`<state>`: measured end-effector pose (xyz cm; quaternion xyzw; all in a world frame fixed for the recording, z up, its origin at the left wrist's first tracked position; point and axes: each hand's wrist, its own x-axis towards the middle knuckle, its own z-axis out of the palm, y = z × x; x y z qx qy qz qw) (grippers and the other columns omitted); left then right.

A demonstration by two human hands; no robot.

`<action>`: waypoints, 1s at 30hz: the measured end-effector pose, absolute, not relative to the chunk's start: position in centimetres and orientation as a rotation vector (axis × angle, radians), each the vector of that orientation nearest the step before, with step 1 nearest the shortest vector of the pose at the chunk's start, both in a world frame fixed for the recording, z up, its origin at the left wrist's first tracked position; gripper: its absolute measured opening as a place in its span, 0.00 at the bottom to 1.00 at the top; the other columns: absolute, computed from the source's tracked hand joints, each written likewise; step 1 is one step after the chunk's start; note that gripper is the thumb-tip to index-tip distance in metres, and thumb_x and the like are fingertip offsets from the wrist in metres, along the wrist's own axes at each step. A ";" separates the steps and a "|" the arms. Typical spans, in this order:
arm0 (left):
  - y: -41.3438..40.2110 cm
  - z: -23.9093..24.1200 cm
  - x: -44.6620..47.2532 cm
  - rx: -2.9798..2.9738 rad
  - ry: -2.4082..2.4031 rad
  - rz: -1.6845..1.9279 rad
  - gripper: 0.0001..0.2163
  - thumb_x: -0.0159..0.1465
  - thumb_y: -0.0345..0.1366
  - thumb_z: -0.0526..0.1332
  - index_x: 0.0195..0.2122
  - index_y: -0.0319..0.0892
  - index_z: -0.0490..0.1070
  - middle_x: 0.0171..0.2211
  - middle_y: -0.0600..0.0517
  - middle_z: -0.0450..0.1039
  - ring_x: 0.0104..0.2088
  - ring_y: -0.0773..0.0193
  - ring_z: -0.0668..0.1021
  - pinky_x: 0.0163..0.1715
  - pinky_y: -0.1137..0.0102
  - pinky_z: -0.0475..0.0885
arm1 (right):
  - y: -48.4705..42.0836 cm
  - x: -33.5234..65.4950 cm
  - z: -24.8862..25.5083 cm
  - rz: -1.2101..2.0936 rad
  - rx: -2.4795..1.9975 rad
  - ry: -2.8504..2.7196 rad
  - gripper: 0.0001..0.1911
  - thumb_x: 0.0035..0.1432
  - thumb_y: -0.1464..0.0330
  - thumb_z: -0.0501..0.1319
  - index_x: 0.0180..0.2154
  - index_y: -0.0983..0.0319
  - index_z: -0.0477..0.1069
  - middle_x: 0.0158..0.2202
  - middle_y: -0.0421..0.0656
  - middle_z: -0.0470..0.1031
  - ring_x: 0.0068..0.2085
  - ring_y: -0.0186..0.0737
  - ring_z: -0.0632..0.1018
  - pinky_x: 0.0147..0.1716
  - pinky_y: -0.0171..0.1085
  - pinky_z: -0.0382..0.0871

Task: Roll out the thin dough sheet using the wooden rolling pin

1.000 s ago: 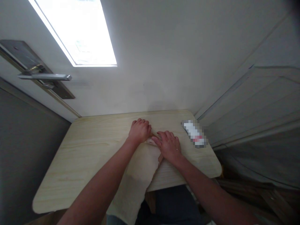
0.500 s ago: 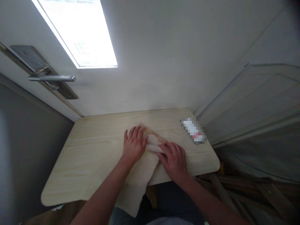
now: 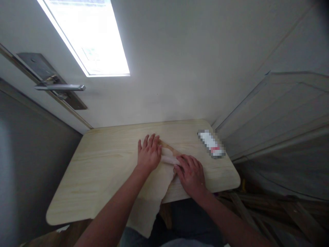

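A thin beige sheet (image 3: pixel 151 195), paper or cloth, lies across the table and hangs over its front edge, its right side ragged. Near its far end is a pale rolled part (image 3: pixel 169 160), with a brownish strip (image 3: pixel 171 146) just beyond it. My left hand (image 3: pixel 149 153) lies palm down over the roll's left end, fingers stretched out and a little spread. At the other end, my right hand (image 3: pixel 191 173) has its thumb and fingers curled about the roll. Both ends of the roll are hidden beneath my hands.
The small wood-grain table (image 3: pixel 84 175) stands against a white door with a metal handle (image 3: pixel 61 87) and a bright window pane (image 3: pixel 89 37). A blurred-out white object (image 3: pixel 211 144) rests at the table's right. Wooden pieces (image 3: pixel 257 206) lie below on the right.
My left thumb has drawn in toward its fingers, and that hand sits slightly farther right. My right hand stays nearly in place on the roll. The view has shifted a little.
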<state>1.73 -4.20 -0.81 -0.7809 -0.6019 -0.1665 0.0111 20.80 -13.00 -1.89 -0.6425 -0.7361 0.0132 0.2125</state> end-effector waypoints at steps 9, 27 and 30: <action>-0.6 -0.1 2.6 -2.555 -1.738 -0.399 0.18 0.71 0.44 0.45 0.47 0.47 0.74 0.50 0.45 0.73 0.53 0.50 0.70 0.55 0.53 0.63 | -11.5 22.1 -2.3 0.023 -1.801 -2.052 0.18 0.67 0.57 0.57 0.54 0.56 0.72 0.53 0.45 0.75 0.52 0.48 0.70 0.52 0.45 0.59; 2.1 0.0 4.0 -2.507 -1.768 -0.280 0.20 0.69 0.42 0.44 0.41 0.40 0.75 0.43 0.40 0.74 0.48 0.46 0.71 0.43 0.54 0.66 | -9.3 23.1 -1.0 0.234 -1.855 -2.069 0.17 0.67 0.56 0.57 0.51 0.55 0.75 0.46 0.43 0.79 0.47 0.45 0.75 0.46 0.41 0.64; 2.6 0.0 4.2 -2.517 -1.792 -0.265 0.21 0.69 0.42 0.45 0.40 0.39 0.76 0.43 0.39 0.75 0.48 0.45 0.71 0.43 0.54 0.66 | -8.8 23.3 -1.0 0.281 -1.867 -2.059 0.17 0.67 0.55 0.57 0.50 0.55 0.75 0.45 0.43 0.79 0.47 0.44 0.75 0.47 0.40 0.64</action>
